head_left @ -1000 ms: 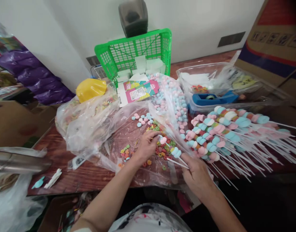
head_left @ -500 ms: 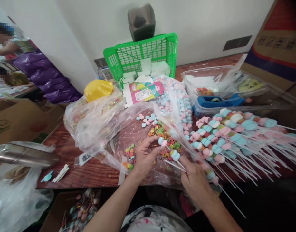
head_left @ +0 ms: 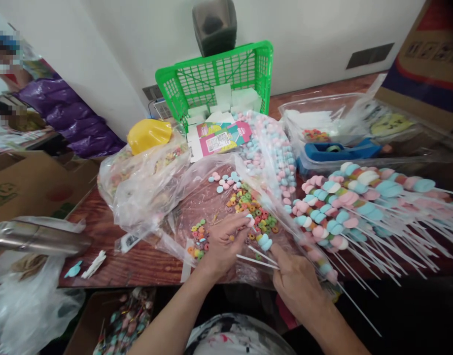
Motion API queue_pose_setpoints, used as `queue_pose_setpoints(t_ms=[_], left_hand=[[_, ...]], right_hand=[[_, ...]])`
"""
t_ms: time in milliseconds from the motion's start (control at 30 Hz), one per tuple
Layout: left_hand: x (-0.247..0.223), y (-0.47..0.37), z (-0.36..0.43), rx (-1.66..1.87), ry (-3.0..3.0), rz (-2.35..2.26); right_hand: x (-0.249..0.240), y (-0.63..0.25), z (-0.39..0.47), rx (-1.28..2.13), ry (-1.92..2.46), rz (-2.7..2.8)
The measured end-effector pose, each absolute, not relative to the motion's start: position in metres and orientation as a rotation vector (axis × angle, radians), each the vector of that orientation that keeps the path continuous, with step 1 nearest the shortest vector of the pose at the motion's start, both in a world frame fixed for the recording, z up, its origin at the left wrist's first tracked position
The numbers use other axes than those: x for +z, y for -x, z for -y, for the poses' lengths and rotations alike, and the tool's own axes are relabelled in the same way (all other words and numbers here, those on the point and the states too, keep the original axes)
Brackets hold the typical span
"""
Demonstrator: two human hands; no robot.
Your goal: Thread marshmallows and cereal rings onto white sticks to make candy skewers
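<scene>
My left hand point(head_left: 224, 241) pinches a small pink and blue marshmallow point(head_left: 250, 220) above the loose cereal rings point(head_left: 244, 199); the fingers partly cover it. My right hand point(head_left: 298, 273) is closed round white sticks point(head_left: 258, 262). One of them appears to carry a twisted blue marshmallow point(head_left: 264, 242) with a yellowish piece beside it. Both hands are over clear plastic sheeting point(head_left: 196, 197). Loose pink and blue marshmallows point(head_left: 226, 182) lie beyond the rings. To the right is a pile of marshmallow skewers point(head_left: 344, 204) with white sticks pointing towards me.
A green crate point(head_left: 215, 69) stands at the back, with a bag of marshmallows point(head_left: 266, 143) before it. Bagged cereal with a yellow scoop-like piece point(head_left: 148, 135) is at left. A blue tape dispenser point(head_left: 340, 150) sits right. A steel flask point(head_left: 37, 236) lies at the left edge.
My left fingers have closed further over the marshmallow. The sticks in my right hand have shifted slightly left, and their white ends now show more. The view has moved a little.
</scene>
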State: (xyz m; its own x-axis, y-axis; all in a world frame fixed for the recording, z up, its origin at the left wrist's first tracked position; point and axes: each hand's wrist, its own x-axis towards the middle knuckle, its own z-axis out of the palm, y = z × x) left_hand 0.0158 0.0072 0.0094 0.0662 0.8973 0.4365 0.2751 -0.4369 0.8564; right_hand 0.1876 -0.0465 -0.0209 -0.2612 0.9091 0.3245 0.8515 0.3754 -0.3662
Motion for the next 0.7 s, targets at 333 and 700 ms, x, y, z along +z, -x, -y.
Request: queue_pose_setpoints(t_ms=[333,700], left_hand=[[0.009,-0.016,-0.006,1.393,-1.387,-1.106],[0.002,-0.019,-0.007,1.368,-1.403,-1.081]], right_hand=[[-0.028,-0.182,0.044,0.124,1.501,2.097],[-0.031,-0.192,0.044,0.044,1.454,2.133]])
